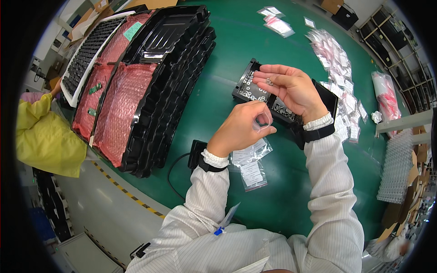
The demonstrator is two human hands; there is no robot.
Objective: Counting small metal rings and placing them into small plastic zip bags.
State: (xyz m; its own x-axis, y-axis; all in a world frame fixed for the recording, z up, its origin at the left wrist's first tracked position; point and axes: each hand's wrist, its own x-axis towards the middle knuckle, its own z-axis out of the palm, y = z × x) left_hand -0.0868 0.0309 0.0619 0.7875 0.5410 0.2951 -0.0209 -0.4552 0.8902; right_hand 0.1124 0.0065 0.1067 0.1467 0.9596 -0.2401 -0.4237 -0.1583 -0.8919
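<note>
My left hand (pixel 241 127) is curled around a small clear plastic bag (pixel 264 122), its mouth spread between thumb and fingers. Beyond it, my right hand (pixel 293 88) is turned palm up, fingers long and close together. A few small metal rings (pixel 269 82) lie on those fingers. Under the right hand is a black divided parts bin (pixel 241 82). One compartment has many small pale rings (pixel 249 88), another short metal pins or screws (pixel 284 110); the hand hides part of the bin. Flat zip bags with printed labels (pixel 252 173) lie just below my left hand.
Stacked black trays (pixel 182 68) with pink bubble wrap (pixel 127 100) fill the left of the green table (pixel 255 27). Many labelled bags (pixel 337 68) lie in a long pile at right. A black cable (pixel 170 175) runs near my left forearm. A person in yellow (pixel 50 132) is at far left.
</note>
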